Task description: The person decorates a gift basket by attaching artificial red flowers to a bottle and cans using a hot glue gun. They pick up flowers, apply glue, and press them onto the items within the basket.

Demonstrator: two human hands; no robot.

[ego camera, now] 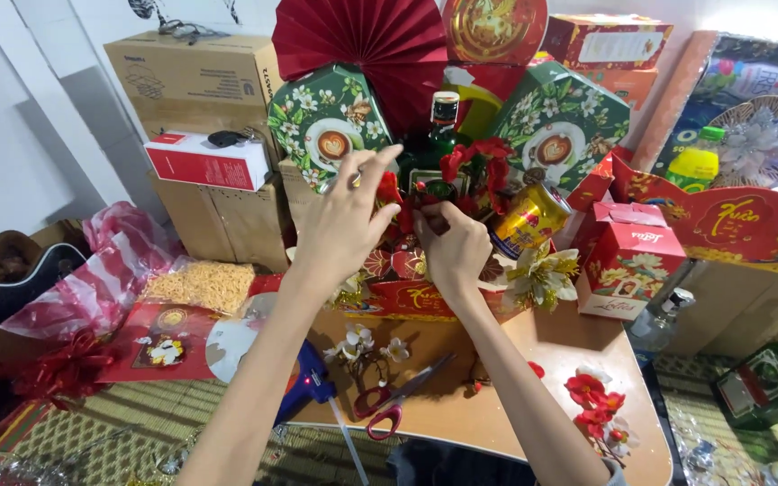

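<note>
Your left hand and right hand both pinch red flowers at the green bottle (inside the gift basket). Scissors lie on the table.

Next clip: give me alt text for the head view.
Left hand and right hand reach into a gift hamper around red artificial flowers before a dark green glass bottle. Red-handled scissors and a blue glue gun lie on the wooden table.
</note>
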